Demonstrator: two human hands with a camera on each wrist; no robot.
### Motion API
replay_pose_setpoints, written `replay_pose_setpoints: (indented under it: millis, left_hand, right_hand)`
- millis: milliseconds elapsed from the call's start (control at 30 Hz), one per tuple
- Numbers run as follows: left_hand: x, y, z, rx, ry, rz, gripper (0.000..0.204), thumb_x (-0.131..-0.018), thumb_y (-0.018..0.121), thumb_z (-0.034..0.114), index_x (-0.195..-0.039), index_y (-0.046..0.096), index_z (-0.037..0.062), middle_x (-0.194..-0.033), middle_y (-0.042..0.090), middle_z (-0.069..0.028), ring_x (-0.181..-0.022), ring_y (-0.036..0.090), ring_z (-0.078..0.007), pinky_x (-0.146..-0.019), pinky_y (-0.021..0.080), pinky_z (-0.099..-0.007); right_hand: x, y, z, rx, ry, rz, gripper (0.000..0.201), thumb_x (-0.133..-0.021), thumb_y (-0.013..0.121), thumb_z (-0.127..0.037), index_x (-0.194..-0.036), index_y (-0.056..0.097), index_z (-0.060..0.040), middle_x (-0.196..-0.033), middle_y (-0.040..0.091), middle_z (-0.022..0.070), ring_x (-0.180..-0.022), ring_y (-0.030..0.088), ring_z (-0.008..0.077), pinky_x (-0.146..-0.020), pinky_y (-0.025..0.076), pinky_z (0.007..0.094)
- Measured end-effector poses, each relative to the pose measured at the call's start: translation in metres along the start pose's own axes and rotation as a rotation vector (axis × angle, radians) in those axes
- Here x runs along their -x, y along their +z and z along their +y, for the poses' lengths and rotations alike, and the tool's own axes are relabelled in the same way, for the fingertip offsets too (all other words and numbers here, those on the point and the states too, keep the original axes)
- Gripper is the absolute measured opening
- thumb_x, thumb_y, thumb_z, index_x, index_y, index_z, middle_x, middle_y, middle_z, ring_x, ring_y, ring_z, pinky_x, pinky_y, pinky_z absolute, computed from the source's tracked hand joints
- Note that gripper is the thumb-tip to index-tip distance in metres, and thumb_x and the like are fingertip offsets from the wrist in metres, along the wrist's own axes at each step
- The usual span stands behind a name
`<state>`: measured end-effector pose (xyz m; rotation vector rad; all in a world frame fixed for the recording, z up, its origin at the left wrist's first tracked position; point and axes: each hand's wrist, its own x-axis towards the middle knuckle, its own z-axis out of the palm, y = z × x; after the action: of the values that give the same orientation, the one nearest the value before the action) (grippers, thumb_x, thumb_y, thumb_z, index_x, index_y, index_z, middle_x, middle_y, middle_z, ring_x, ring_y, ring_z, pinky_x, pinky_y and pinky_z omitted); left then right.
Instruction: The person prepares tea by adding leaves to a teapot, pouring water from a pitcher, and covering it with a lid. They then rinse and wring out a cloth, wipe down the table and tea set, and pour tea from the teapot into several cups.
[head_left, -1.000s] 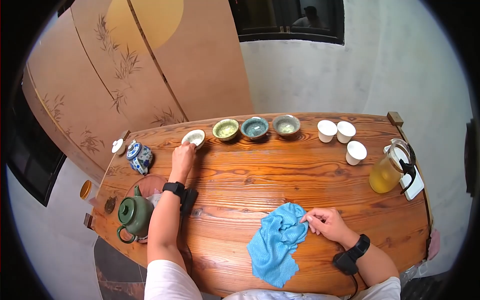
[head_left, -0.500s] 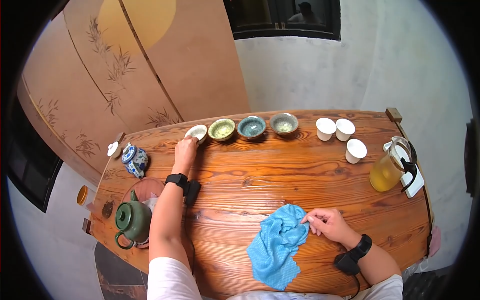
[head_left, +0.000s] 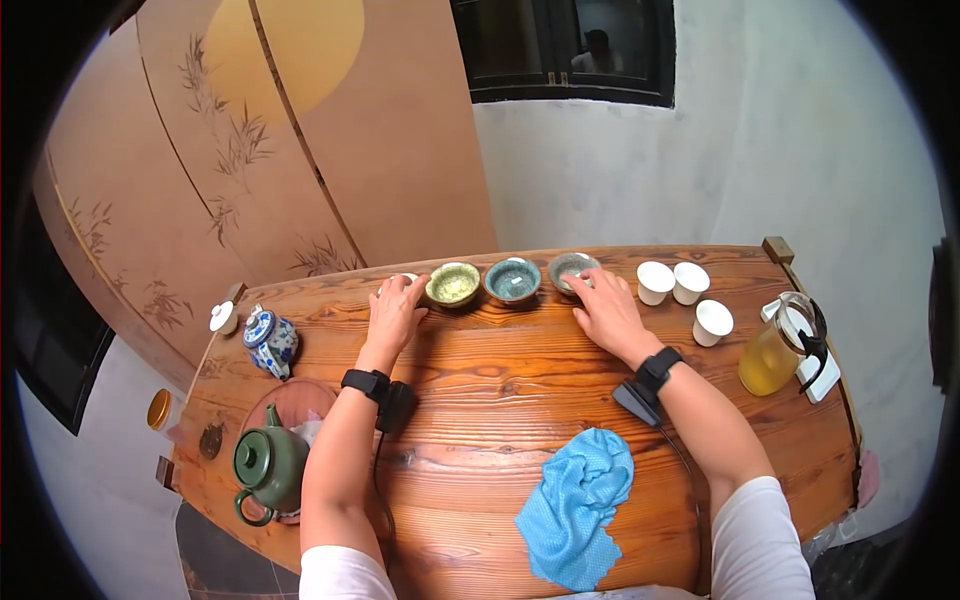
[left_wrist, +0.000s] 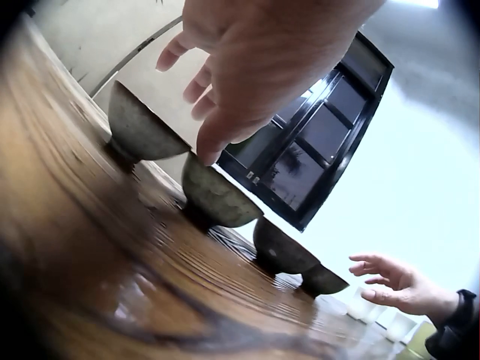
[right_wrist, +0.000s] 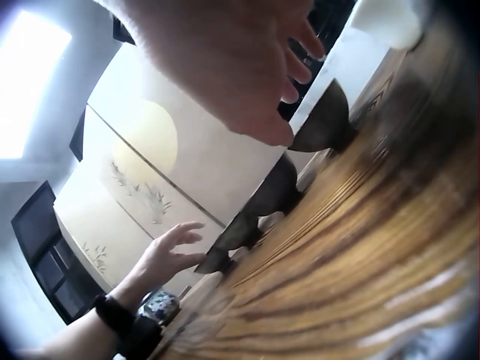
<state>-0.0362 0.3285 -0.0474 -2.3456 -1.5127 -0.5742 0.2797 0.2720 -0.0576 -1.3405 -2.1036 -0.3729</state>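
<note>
Four small bowls stand in a row along the table's far edge. My left hand (head_left: 395, 318) is over the whitish bowl (head_left: 400, 279) at the left end and hides most of it; its fingers are spread, beside the yellow-green bowl (head_left: 453, 285). The teal bowl (head_left: 512, 280) has neither hand on it. At the right end, my right hand (head_left: 612, 312) reaches to the grey bowl (head_left: 573, 268), fingers extended and partly over its rim. In the left wrist view the fingers hang above the bowls (left_wrist: 142, 127). Whether either hand touches a bowl I cannot tell.
Three white cups (head_left: 713, 322) and a glass pitcher (head_left: 768, 355) of yellow liquid stand at the right. A blue cloth (head_left: 575, 510) lies near the front. At the left are a green teapot (head_left: 272, 466) and a blue-and-white teapot (head_left: 271, 342).
My right hand has left the blue cloth and moved forward to the grey bowl. My left hand has shifted slightly right, its fingers now spread by the whitish bowl.
</note>
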Motion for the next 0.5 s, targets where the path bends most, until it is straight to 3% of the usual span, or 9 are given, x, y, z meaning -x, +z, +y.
replay_pose_setpoints:
  millis: [100, 133, 233, 367, 500]
  left_hand:
    - [-0.002, 0.017, -0.020, 0.111, 0.027, -0.058, 0.054, -0.066, 0.067, 0.007, -0.115, 0.048, 0.0185, -0.107, 0.050, -0.0071, -0.098, 0.050, -0.0306, -0.076, 0.043, -0.0418]
    - [-0.004, 0.014, -0.019, 0.209, 0.152, -0.019, 0.057, -0.067, 0.066, 0.005, -0.118, 0.046, 0.0190, -0.107, 0.050, -0.0085, -0.093, 0.053, -0.0331, -0.077, 0.045, -0.0416]
    - [-0.002, 0.014, -0.013, 0.159, 0.097, -0.132, 0.058, -0.068, 0.065, 0.004, -0.120, 0.046, 0.0195, -0.106, 0.050, -0.0100, -0.090, 0.054, -0.0323, -0.077, 0.046, -0.0399]
    - [-0.003, 0.021, -0.016, 0.185, 0.053, -0.103, 0.045, -0.069, 0.065, 0.005, -0.111, 0.056, 0.0169, -0.097, 0.050, -0.0115, -0.085, 0.055, -0.0313, -0.074, 0.046, -0.0399]
    - [-0.012, 0.027, -0.016, 0.171, 0.137, -0.038, 0.031, -0.069, 0.065, 0.007, -0.100, 0.062, 0.0141, -0.083, 0.050, -0.0114, -0.076, 0.055, -0.0291, -0.068, 0.045, -0.0382]
  right_hand:
    - [-0.012, 0.026, 0.005, 0.013, -0.030, 0.078, 0.037, -0.072, 0.059, -0.008, -0.108, 0.054, -0.0114, -0.093, 0.052, 0.0094, -0.092, 0.049, 0.0244, -0.079, 0.036, 0.0373]
    - [-0.015, 0.030, 0.004, 0.014, -0.026, 0.080, 0.037, -0.072, 0.059, -0.008, -0.108, 0.054, -0.0114, -0.093, 0.052, 0.0094, -0.092, 0.049, 0.0244, -0.079, 0.036, 0.0373]
    - [-0.020, 0.044, 0.005, 0.019, -0.077, 0.012, 0.033, -0.072, 0.059, -0.009, -0.105, 0.057, -0.0124, -0.087, 0.053, 0.0077, -0.084, 0.052, 0.0241, -0.077, 0.036, 0.0370]
    - [-0.027, 0.053, 0.010, 0.037, -0.060, -0.021, 0.033, -0.076, 0.055, -0.008, -0.108, 0.057, -0.0158, -0.082, 0.052, 0.0078, -0.076, 0.053, 0.0237, -0.073, 0.036, 0.0366]
    - [-0.030, 0.052, 0.010, 0.158, -0.126, -0.069, 0.034, -0.080, 0.049, -0.006, -0.111, 0.056, -0.0179, -0.085, 0.049, 0.0107, -0.072, 0.052, 0.0247, -0.069, 0.039, 0.0348]
